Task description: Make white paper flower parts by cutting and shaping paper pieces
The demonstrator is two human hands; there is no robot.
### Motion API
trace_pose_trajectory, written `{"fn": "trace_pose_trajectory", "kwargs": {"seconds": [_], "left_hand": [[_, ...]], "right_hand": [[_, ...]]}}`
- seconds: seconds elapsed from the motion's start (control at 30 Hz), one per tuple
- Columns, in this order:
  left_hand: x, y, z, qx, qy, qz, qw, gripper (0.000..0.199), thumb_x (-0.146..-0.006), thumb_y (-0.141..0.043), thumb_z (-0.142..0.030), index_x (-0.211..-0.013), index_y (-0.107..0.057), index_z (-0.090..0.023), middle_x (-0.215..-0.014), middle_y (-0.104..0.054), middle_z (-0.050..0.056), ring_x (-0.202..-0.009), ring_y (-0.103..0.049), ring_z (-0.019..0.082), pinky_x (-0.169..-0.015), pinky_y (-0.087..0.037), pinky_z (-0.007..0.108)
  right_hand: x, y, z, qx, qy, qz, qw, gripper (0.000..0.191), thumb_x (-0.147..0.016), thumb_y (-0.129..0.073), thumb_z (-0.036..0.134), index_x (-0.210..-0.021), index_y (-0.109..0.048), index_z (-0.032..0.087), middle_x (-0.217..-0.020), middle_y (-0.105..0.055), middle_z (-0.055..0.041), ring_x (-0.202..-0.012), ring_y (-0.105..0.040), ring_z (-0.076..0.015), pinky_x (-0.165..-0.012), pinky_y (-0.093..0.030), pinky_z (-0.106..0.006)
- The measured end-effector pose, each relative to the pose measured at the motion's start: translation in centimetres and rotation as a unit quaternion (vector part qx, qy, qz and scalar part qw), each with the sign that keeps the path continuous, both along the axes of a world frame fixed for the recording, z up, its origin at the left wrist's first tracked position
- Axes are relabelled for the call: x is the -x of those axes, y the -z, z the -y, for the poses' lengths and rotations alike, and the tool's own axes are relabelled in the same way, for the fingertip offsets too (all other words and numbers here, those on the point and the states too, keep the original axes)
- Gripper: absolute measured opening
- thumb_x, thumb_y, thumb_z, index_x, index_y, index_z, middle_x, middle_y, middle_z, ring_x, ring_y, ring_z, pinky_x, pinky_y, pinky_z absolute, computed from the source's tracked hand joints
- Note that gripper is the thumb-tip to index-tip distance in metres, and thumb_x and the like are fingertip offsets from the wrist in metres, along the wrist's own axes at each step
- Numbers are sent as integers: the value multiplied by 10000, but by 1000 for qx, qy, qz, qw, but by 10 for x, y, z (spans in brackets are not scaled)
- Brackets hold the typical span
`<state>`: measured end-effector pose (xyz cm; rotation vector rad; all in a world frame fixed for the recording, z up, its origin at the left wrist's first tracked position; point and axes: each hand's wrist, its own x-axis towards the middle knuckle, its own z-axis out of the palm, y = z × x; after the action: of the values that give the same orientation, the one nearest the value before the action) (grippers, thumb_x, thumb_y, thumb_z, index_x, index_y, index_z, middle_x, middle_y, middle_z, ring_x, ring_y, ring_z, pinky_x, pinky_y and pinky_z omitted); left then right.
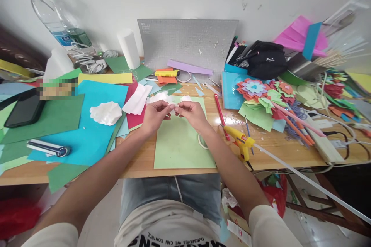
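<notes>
My left hand [157,115] and my right hand [191,112] meet over the top part of a light green sheet [176,146]. Between the fingertips of both is a small white piece [174,108], pinched from either side; it looks like tissue. More white tissue [160,97] lies just behind my left hand, and another bit [186,98] shows behind my right hand. A roll of tape [202,142] rests on the green sheet, partly covered by my right forearm.
On the right are a red pen [222,117], a yellow glue gun [239,141] with its cord, and paper flowers [253,88]. Left are a blue sheet [98,142], crumpled tissue [106,113], a stapler [48,148] and a phone [24,110]. A grey cutting mat [188,42] leans behind.
</notes>
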<state>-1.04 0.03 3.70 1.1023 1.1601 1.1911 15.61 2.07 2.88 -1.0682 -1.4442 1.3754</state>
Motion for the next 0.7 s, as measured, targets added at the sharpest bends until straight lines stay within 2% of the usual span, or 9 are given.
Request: {"fn": "trace_pose_trajectory", "kwargs": {"seconds": [0.2, 0.3, 0.4, 0.53, 0.6, 0.7], "left_hand": [[2, 4, -2, 19, 2, 21, 1000, 467, -611, -851, -571, -802, -713, -168, -744, -679, 30, -659, -634, 132, -595, -582, 251], [2, 6, -2, 12, 5, 13, 1000, 451, -642, -834, -561, -833, -724, -167, -778, -695, 41, -664, -633, 130, -605, -586, 257], [1, 6, -2, 9, 18, -4, 1000, 416, -656, -833, -514, -830, -715, -154, -777, -691, 44, -647, -617, 121, -591, -580, 247], [1, 6, -1, 6, 18, -24, 1000, 393, -730, -772, -442, -993, -640, -182, -753, -653, 9, -672, -621, 128, -576, -578, 241], [1, 6, -1, -20, 2, -41, 999, 340, -790, -702, -406, -1046, -577, -220, -719, -590, -27, -685, -605, 129, -546, -568, 227], [4, 8, -1, -62, -8, -81, 995, 172, -851, -596, -365, -947, -574, -223, -739, -527, -22, -688, -555, 121, -512, -547, 202]], "right_hand": [[1, -3, 0, 17, 55, -4, 998, 324, -699, -779, 510, -800, -759, 203, -737, -691, -16, -673, -623, -141, -644, -492, -272], [2, -3, 0, 22, 60, -2, 998, 370, -677, -791, 523, -870, -767, 208, -779, -707, -21, -708, -632, -146, -654, -501, -271], [1, -1, -1, 10, 66, 4, 998, 382, -656, -804, 530, -852, -758, 205, -776, -708, -22, -718, -634, -147, -665, -511, -269], [-2, 2, -4, 20, 94, -6, 995, 341, -716, -756, 529, -826, -745, 206, -784, -707, -19, -708, -644, -135, -674, -522, -258], [-4, 3, -5, 40, 97, -23, 994, 328, -725, -752, 517, -838, -743, 209, -798, -710, -16, -697, -643, -122, -658, -519, -242], [-4, 3, -4, 68, 82, -44, 993, 344, -699, -772, 523, -822, -729, 205, -790, -705, -14, -675, -638, -113, -635, -518, -229]]}}
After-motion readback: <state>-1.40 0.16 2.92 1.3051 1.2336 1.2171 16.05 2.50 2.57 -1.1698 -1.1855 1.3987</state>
